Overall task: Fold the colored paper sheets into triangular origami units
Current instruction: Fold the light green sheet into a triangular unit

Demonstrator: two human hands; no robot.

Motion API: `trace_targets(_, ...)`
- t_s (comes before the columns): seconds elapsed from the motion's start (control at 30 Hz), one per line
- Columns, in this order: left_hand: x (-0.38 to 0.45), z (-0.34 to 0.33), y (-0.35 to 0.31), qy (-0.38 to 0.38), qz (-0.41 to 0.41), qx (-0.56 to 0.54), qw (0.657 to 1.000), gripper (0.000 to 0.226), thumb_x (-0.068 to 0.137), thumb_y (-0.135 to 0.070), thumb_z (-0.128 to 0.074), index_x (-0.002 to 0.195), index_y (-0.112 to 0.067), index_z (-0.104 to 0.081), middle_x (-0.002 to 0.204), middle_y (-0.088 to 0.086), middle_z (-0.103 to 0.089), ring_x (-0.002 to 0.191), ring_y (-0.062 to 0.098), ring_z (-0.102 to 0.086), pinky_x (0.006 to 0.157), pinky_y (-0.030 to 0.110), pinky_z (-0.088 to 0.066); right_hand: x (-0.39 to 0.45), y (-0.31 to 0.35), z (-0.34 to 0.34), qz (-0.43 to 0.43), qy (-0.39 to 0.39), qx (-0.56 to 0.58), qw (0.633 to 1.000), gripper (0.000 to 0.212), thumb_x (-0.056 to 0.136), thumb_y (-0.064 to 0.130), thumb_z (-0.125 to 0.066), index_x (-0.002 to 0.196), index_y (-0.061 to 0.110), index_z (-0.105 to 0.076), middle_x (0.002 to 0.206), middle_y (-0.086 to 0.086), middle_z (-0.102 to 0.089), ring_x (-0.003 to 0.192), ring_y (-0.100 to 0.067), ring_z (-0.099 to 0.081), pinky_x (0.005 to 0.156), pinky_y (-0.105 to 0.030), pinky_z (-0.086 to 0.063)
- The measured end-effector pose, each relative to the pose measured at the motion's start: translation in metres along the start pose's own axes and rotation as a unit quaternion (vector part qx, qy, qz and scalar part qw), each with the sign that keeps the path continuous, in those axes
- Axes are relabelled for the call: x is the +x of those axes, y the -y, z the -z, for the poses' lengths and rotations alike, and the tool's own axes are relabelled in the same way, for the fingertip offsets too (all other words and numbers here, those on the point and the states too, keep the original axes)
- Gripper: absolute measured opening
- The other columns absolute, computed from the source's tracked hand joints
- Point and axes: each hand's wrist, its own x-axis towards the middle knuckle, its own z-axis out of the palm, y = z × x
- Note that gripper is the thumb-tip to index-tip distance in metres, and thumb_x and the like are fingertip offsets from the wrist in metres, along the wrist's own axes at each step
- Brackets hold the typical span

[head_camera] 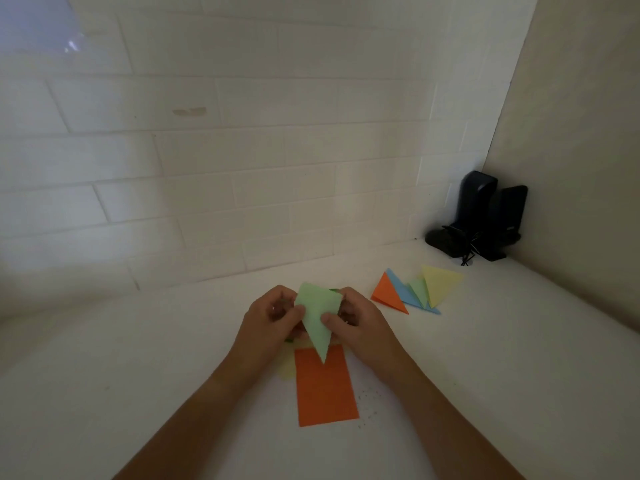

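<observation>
A white brick wall [214, 150] fills the upper and left parts of the frame, and a plain beige wall [581, 150] runs down the right side. Below them a white table [104, 375] spans the lower half.

Two bare forearms rise from the bottom edge towards the middle. The left hand [268, 315] and right hand [358, 320] meet just below centre, each with fingers curled and thumb pressed on the front of a light green triangle [318, 318]. The left thumb pinches its left edge and the right thumb its right edge. The triangle is lifted off the table, broad side up and sharp tip pointing down.

Under that tip, in the lower middle, an orange sheet [325, 389] lies flat on the table. A pale yellow sheet [286, 367] peeks out from beneath its upper left corner.

In the corner at right of centre stand two black speakers [485, 216], close together, with a tangle of black cable at their base.

To the right of the hands four folded triangles lie in an overlapping row: an orange triangle [389, 294] at left, then a blue triangle [403, 289], a small green triangle [418, 289] and a yellow triangle [440, 282] at right.

A few dark specks [367, 400] dot the table just right of the orange sheet.
</observation>
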Motion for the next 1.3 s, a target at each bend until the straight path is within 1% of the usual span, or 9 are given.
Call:
trace_targets(0.07,-0.0002,0.0000,-0.0020,-0.010,0.024,-0.038,0.999,0.006,0.100,-0.007,-0.063,0.102,-0.002,-0.062,0.088,0.022,-0.074,0.079,0.033,-0.077,0.075,0.039,-0.064,0.0003,0.0001,0.0002,0.004,-0.010,0.011,1.000,0.016,0.097,0.018,-0.069,0.111,0.019,-0.062,0.096,0.000,-0.074,0.092,-0.021,-0.071,0.077,-0.038,-0.061)
trace_targets(0.2,-0.0020,-0.0009,-0.0066,0.002,0.029,-0.073,0.997,0.006,0.100,-0.002,-0.061,0.105,-0.006,-0.063,0.087,0.021,-0.074,0.078,0.034,-0.076,0.070,0.031,-0.062,-0.0016,0.0042,0.0011,0.009,-0.018,0.020,1.000,0.015,0.099,0.009,-0.065,0.107,0.021,-0.061,0.076,0.009,-0.067,0.076,-0.008,-0.064,0.067,-0.024,-0.052)
trace_targets(0.3,-0.0025,-0.0012,-0.0058,0.021,-0.002,-0.043,0.999,0.012,0.100,-0.004,-0.063,0.110,-0.008,-0.065,0.088,0.020,-0.073,0.076,0.031,-0.073,0.070,0.031,-0.060,-0.0019,0.0059,0.0020,0.009,-0.005,0.037,0.999,0.015,0.100,0.009,-0.062,0.110,0.019,-0.063,0.079,-0.005,-0.067,0.078,-0.016,-0.068,0.068,-0.027,-0.055)
trace_targets(0.53,-0.0024,-0.0006,-0.0046,0.046,-0.022,-0.034,0.998,0.006,0.100,-0.004,-0.064,0.105,-0.006,-0.065,0.090,0.023,-0.067,0.072,0.022,-0.068,0.069,0.030,-0.058,-0.0032,0.0080,0.0020,0.018,0.015,0.057,0.998,0.020,0.100,0.002,-0.057,0.112,0.018,-0.063,0.080,-0.011,-0.064,0.080,-0.023,-0.068,0.072,-0.038,-0.060)
trace_targets(0.83,-0.0012,-0.0005,-0.0095,0.058,0.006,-0.067,0.996,0.018,0.098,0.009,-0.048,0.093,-0.005,-0.057,0.074,0.010,-0.058,0.064,0.019,-0.059,0.060,0.024,-0.048,-0.0030,0.0080,0.0020,0.051,0.004,0.030,0.998,0.026,0.100,-0.004,-0.052,0.100,0.018,-0.066,0.075,-0.018,-0.056,0.065,-0.015,-0.057,0.062,-0.024,-0.048)
trace_targets(1.03,0.0012,-0.0013,-0.0090,0.047,0.044,-0.091,0.994,0.023,0.094,-0.005,-0.046,0.085,-0.009,-0.066,0.075,0.010,-0.065,0.070,0.021,-0.065,0.063,0.024,-0.052,-0.0032,0.0060,0.0032,0.049,-0.012,0.039,0.998,0.026,0.099,-0.008,-0.048,0.095,0.012,-0.065,0.078,-0.023,-0.056,0.064,-0.015,-0.054,0.061,-0.023,-0.046)
trace_targets(1.13,0.0031,-0.0026,-0.0088,0.038,0.076,-0.132,0.988,0.019,0.095,-0.022,-0.053,0.087,-0.013,-0.067,0.079,0.008,-0.068,0.069,0.023,-0.068,0.061,0.027,-0.054,-0.0024,0.0051,0.0033,0.049,-0.011,0.039,0.998,0.027,0.097,-0.008,-0.048,0.094,0.012,-0.065,0.076,-0.019,-0.055,0.065,-0.016,-0.054,0.063,-0.026,-0.046)
trace_targets(1.2,0.0004,-0.0034,-0.0060,0.021,0.064,-0.095,0.993,0.018,0.103,-0.022,-0.060,0.098,-0.005,-0.064,0.086,0.011,-0.069,0.073,0.022,-0.071,0.065,0.027,-0.056,-0.0020,0.0045,0.0028,0.048,-0.011,0.038,0.998,0.028,0.097,-0.007,-0.048,0.093,0.014,-0.066,0.077,-0.012,-0.056,0.067,-0.018,-0.056,0.064,-0.029,-0.048)
trace_targets(1.3,-0.0011,-0.0011,-0.0033,-0.013,0.035,-0.037,0.999,0.012,0.096,-0.016,-0.071,0.102,-0.006,-0.066,0.092,0.018,-0.071,0.074,0.021,-0.071,0.068,0.027,-0.059,-0.0024,0.0061,0.0011,0.045,-0.008,0.029,0.999,0.032,0.097,-0.007,-0.047,0.095,0.017,-0.067,0.082,-0.015,-0.059,0.074,-0.020,-0.060,0.066,-0.031,-0.051)
